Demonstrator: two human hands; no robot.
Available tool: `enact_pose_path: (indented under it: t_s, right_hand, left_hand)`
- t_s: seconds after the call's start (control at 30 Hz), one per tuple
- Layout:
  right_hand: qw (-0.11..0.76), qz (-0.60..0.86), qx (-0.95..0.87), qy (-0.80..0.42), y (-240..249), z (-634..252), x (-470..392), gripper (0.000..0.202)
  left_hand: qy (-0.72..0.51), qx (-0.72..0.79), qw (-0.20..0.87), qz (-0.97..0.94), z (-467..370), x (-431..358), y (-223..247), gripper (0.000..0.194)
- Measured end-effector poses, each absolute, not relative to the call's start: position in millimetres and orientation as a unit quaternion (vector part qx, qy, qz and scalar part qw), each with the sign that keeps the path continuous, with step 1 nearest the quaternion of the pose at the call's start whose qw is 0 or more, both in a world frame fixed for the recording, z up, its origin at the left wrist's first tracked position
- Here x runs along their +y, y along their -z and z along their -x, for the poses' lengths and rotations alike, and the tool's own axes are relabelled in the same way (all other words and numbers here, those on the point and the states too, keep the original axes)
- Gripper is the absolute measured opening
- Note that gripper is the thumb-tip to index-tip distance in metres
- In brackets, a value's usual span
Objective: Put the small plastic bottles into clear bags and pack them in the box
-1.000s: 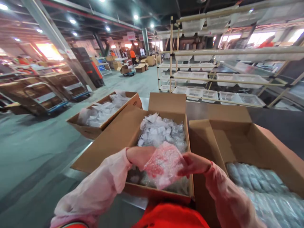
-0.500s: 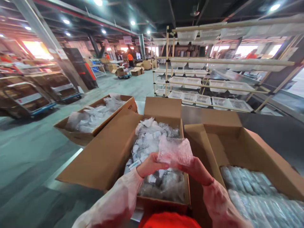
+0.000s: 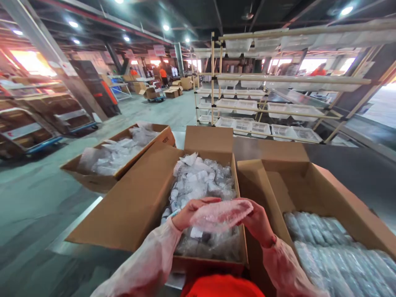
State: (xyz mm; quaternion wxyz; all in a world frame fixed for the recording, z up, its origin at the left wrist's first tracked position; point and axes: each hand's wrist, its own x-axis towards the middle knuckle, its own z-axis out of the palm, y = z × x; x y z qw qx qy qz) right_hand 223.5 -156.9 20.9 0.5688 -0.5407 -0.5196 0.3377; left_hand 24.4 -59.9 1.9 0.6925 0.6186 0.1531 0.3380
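Note:
A pink-tinted bubble wrap pouch (image 3: 220, 215) is held between my two hands above the middle cardboard box (image 3: 210, 138). My left hand (image 3: 188, 212) grips its left end, fingers over the top. On the other end, my right hand (image 3: 258, 220) is closed around the pouch's edge. Whether anything is inside the pouch I cannot tell. Below lie many loose white items in clear bubble wrap (image 3: 198, 177), filling the middle box. In the right cardboard box (image 3: 297, 177), wrapped clear packs (image 3: 334, 255) lie in neat rows.
Another open box (image 3: 113, 179) with clear wrapping stands at the left. Behind the boxes rises a rack (image 3: 213, 86) with white plastic baskets (image 3: 247, 105). Loaded trolleys (image 3: 34, 136) stand at the far left, near a slanted pillar (image 3: 58, 62). A person in orange (image 3: 163, 74) is far back.
The pouch has tipped from showing its broad face to a flatter, narrower view, and sits slightly lower. Both hands have turned with it. The whole view has shifted a little.

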Motion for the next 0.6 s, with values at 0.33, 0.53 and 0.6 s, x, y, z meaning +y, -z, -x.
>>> enact_pose_path:
  t_s: [0.33, 0.53, 0.6]
  right_hand:
    - [0.475, 0.506, -0.666, -0.274, -5.8, -235.4, -149.3, 0.048]
    - [0.511, 0.540, -0.598, -0.299, -10.6, -228.1, -151.9, 0.028]
    - [0.524, 0.574, -0.510, -0.368, -4.5, -226.6, -149.2, 0.035]
  left_hand:
    - [-0.431, 0.241, 0.570, -0.657, -35.9, -63.8, 14.6, 0.010]
    - [-0.360, 0.197, 0.685, -0.601, -28.3, -60.5, 13.1, 0.020]
    - [-0.346, 0.138, 0.671, -0.641, -24.5, -61.3, 6.6, 0.025]
